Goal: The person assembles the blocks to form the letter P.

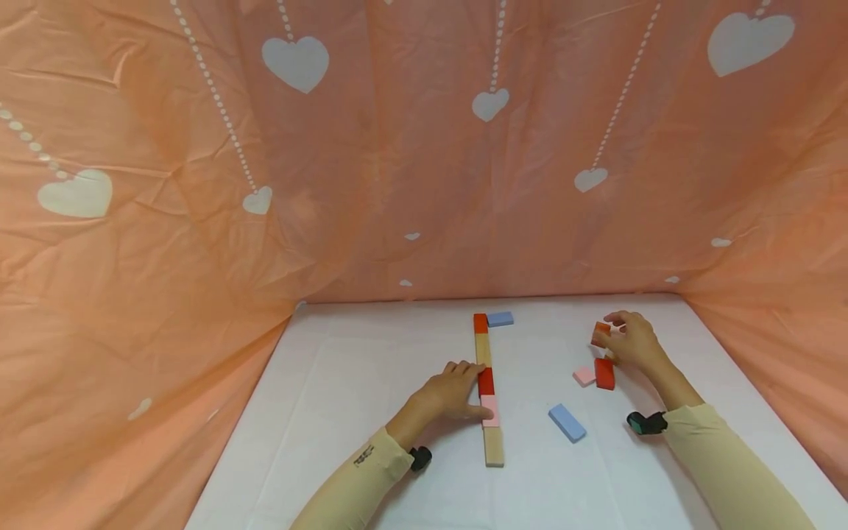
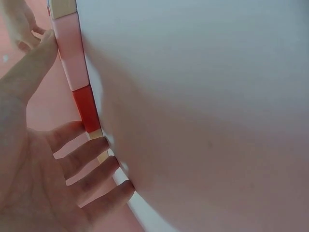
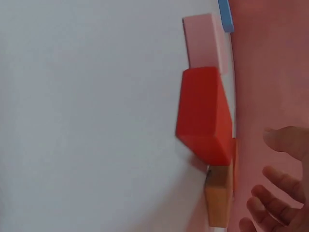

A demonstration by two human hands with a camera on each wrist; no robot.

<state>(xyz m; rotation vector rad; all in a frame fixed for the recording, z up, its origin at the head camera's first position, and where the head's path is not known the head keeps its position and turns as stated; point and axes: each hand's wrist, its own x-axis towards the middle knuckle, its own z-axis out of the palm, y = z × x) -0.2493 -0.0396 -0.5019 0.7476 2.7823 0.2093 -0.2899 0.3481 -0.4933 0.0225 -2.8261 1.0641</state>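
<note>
A straight row of blocks runs away from me on the white table: a wooden block (image 1: 494, 447) nearest, then a pink block (image 1: 489, 409), a red block (image 1: 486, 381), another wooden block (image 1: 483, 350) and a red block (image 1: 480, 323) at the far end. My left hand (image 1: 452, 391) lies along the row's left side, thumb at the pink block and fingers spread beside the red and wooden ones. My right hand (image 1: 634, 342), fingers loosely bent and apart, hovers by an orange block (image 1: 601, 335), overlapping it. In the right wrist view a wooden block (image 3: 218, 200) sits behind a red block (image 3: 199, 102).
A blue block (image 1: 500, 319) lies against the row's far end. Another blue block (image 1: 567, 422) lies slanted between the hands. A small pink block (image 1: 584, 376) sits just left of the loose red block. A peach curtain (image 1: 424, 184) hangs behind the table.
</note>
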